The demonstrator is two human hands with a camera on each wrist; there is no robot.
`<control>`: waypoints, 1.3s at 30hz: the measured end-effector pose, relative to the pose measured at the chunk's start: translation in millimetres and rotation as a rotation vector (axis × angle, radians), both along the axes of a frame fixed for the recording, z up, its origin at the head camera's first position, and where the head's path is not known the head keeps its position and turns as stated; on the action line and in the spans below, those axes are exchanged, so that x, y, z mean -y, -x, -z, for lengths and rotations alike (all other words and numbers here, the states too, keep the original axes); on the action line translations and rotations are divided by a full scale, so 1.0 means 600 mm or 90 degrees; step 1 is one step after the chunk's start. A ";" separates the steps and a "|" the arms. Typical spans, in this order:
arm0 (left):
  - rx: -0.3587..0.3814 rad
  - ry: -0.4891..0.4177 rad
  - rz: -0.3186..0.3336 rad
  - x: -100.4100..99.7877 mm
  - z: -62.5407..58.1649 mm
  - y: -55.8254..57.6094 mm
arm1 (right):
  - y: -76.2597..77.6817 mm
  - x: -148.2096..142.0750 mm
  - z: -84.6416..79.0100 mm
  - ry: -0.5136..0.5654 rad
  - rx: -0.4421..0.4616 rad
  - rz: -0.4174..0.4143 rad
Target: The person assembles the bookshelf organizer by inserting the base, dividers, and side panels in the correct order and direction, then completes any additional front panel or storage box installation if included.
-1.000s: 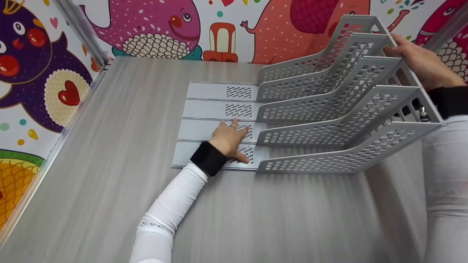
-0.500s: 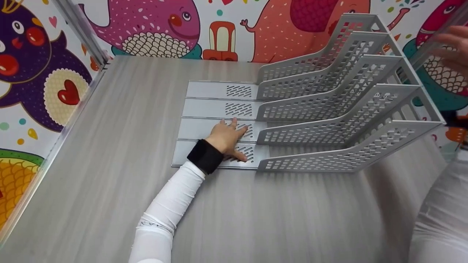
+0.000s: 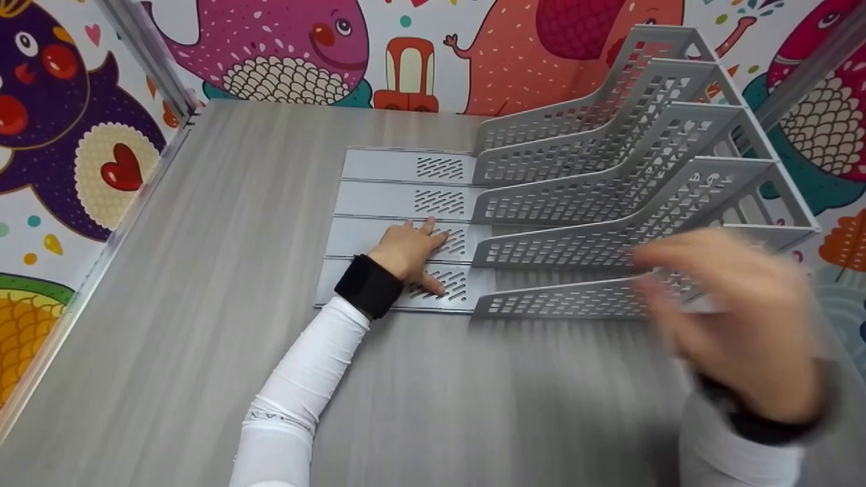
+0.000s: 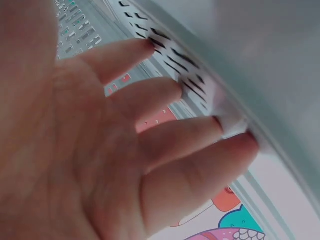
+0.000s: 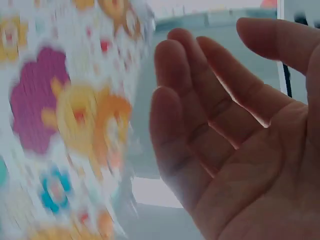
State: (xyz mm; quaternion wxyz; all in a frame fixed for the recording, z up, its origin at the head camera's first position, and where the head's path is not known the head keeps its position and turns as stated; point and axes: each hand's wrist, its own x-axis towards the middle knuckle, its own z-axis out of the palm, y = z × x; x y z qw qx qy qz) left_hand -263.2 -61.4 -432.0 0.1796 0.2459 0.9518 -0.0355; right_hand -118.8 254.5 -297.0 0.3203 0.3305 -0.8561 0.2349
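A grey perforated file organizer (image 3: 561,247) lies across the table, its tall upright dividers on the right and its flat slotted panels on the left. My left hand (image 3: 406,253) rests on those panels with its fingers spread; in the left wrist view its fingertips (image 4: 170,90) touch the slotted surface. Blurred by motion, my right hand (image 3: 744,304) is in front of the organizer's near right corner and covers part of the nearest divider. The right wrist view shows the right hand's fingers (image 5: 172,120) loosely bent, with nothing in the palm.
The grey wood-grain table (image 3: 473,399) extends in front of and left of the organizer. A wall with cartoon animals (image 3: 284,47) stands behind it, and another patterned wall (image 3: 67,135) is at the left. A metal frame post (image 3: 152,57) marks the back left corner.
My right hand has let go of the organizer's far right edge, swung out to the right, then come back low in front of it. The left hand stays on the panels, shifting slightly left.
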 end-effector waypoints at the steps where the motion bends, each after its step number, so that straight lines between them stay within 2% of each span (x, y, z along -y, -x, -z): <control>1: -0.001 0.003 -0.002 0.002 0.001 -0.001 | 0.009 0.037 0.014 -0.037 0.003 -0.040; 2: -0.001 0.005 -0.003 0.004 0.002 -0.002 | 0.021 0.070 0.028 -0.084 0.015 -0.063; 4: -0.001 0.007 -0.002 0.004 0.004 -0.003 | 0.040 0.118 0.056 -0.206 0.074 -0.066; 6: 0.000 0.006 -0.001 0.003 0.005 -0.003 | 0.055 0.146 0.086 -0.329 0.132 -0.035; 9: -0.009 0.009 0.001 0.001 0.005 -0.003 | 0.072 0.167 0.125 -0.449 0.231 0.007; 11: -0.015 0.013 0.004 -0.004 0.003 -0.002 | 0.080 0.173 0.142 -0.493 0.275 0.021; 13: -0.015 0.016 0.004 -0.006 0.002 -0.002 | 0.087 0.177 0.154 -0.507 0.302 0.023; 17: -0.006 0.010 0.000 -0.005 0.003 -0.005 | 0.095 0.180 0.163 -0.503 0.315 0.002; 23: -0.011 0.004 0.000 -0.002 0.002 -0.006 | 0.102 0.176 0.158 -0.500 0.305 -0.039; 39: -0.025 0.016 0.012 0.000 0.003 -0.005 | 0.109 0.170 0.153 -0.489 0.297 -0.041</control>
